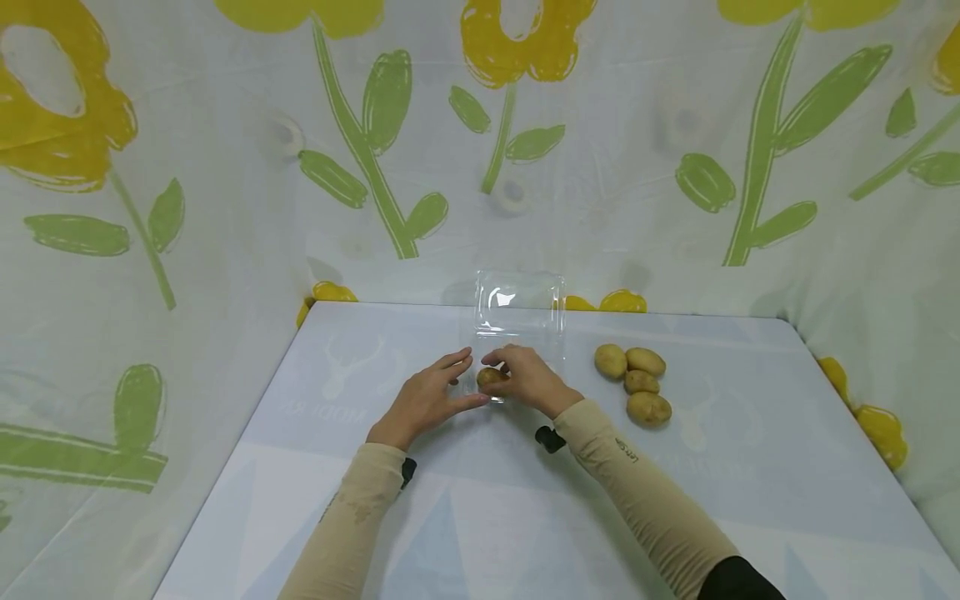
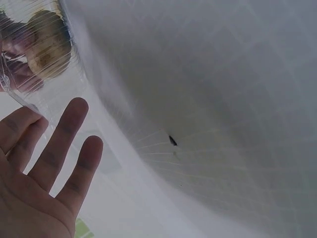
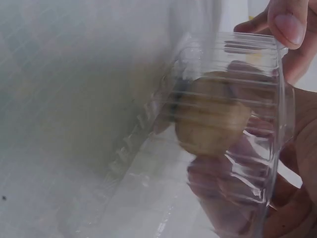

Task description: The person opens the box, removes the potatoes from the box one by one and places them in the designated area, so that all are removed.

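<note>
A clear plastic clamshell container (image 3: 237,44) sits on the table, its transparent lid (image 1: 519,307) raised at the back. My right hand (image 1: 531,379) reaches into the base and holds a small potato (image 1: 489,378) between thumb and fingers. Through the ribbed wall the right wrist view shows that potato (image 3: 210,119) inside the base; whether it touches the bottom I cannot tell. My left hand (image 1: 431,398) is at the container's left side, fingers extended. In the left wrist view, fingertips (image 2: 37,116) of that hand are at the rim.
Several potatoes (image 1: 642,382) lie in a loose group on the table (image 1: 525,508), right of the container. A flower-printed curtain (image 1: 600,167) hangs behind the table's back edge and along its sides.
</note>
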`<act>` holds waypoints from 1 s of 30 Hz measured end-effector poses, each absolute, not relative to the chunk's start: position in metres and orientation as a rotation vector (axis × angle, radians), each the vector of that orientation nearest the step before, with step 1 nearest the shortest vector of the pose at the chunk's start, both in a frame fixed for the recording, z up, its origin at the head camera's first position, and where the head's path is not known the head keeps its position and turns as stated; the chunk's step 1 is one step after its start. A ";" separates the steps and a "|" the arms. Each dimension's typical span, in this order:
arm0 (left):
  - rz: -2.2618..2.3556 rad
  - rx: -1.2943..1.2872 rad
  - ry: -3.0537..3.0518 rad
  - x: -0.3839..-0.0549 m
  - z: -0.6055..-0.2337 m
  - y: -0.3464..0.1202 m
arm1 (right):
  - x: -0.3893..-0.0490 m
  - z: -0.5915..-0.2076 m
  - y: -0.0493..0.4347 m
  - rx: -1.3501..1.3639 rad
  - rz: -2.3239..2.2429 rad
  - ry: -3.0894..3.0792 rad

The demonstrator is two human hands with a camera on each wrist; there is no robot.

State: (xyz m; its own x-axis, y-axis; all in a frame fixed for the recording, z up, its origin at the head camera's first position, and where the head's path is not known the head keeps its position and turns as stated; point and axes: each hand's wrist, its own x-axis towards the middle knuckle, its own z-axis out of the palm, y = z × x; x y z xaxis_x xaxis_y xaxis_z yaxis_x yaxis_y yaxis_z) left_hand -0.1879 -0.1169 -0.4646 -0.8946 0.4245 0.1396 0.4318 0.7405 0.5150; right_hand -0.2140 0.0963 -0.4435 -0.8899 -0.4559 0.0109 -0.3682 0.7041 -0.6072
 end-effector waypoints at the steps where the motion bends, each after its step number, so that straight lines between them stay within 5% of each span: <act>1: -0.867 -0.720 -2.917 -0.188 -0.465 -0.117 | -0.214 -0.444 0.097 -0.683 -0.925 2.772; 30: -0.833 -0.718 -2.945 -0.189 -0.465 -0.116 | -0.218 -0.442 0.107 -0.689 -0.620 2.856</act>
State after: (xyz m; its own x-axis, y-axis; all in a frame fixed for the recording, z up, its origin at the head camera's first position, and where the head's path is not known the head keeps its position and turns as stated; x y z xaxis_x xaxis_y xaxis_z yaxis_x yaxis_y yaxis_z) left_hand -0.1893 -0.1164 -0.4648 -0.8956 0.4287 0.1190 0.4275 0.7553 0.4967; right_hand -0.2184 0.1069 -0.4423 -0.8856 -0.4630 -0.0376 -0.4057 0.8103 -0.4229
